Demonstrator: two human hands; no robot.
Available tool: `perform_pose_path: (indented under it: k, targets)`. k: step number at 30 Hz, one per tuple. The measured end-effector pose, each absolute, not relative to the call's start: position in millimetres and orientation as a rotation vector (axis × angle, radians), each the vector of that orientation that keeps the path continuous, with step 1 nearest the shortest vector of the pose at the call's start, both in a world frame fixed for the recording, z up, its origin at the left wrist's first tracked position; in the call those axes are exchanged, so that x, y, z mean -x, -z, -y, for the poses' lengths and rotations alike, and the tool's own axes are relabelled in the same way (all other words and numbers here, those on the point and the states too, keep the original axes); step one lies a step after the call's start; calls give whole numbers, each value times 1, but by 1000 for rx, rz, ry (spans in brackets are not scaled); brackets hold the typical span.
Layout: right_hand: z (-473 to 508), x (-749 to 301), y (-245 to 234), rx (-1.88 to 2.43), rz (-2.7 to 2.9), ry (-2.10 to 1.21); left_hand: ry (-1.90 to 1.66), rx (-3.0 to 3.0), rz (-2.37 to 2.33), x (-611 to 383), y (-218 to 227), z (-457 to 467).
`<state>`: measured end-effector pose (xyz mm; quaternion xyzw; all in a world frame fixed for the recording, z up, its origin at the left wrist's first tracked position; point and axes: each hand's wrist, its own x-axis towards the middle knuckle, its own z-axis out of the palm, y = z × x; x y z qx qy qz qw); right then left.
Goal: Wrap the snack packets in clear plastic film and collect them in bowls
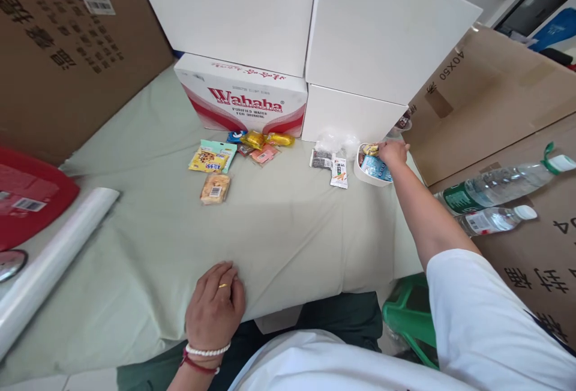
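At the right of the table, my right hand (394, 152) reaches over a white tub (374, 182). Its fingers are closed at a yellow snack packet (371, 149) by the rim, with the fingertips partly hidden. A blue packet (376, 167) lies inside the same tub. Left of the tub are a white snack packet (339, 173), a dark packet (321, 159) and crumpled clear plastic (337, 144). My left hand (213, 304) rests on the cloth near the front edge, fingers curled together, holding nothing. Ahead of it lies a wrapped tan snack (215, 188).
A yellow-and-green snack bag (212, 157) and several small packets lie before the Wahaha carton (247, 97). White boxes (360, 31) stand behind. Plastic bottles (499, 187) are at right, beside brown cartons (486, 79). A white roll (58, 265) and red object (31, 199) lie left.
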<state>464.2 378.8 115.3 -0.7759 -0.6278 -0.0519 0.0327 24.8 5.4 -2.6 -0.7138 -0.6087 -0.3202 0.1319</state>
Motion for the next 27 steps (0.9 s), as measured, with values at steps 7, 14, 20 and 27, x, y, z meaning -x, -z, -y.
perform_pose_path:
  k: [7,14,20,27]
  targets:
    - [-390,-405,-102,2209,2346,364,956,2060,1782,-27,-1,-6]
    - [-403,-336,-85,2210,2479,233,970,2067,1801,-27,1,-3]
    - [-400,-316,-89,2283,2456,-19,977,2068,1810,-26,5,-2]
    - [-360,-347,-152,2199,2294,-29,1038,2056,1880,-25,12,-1]
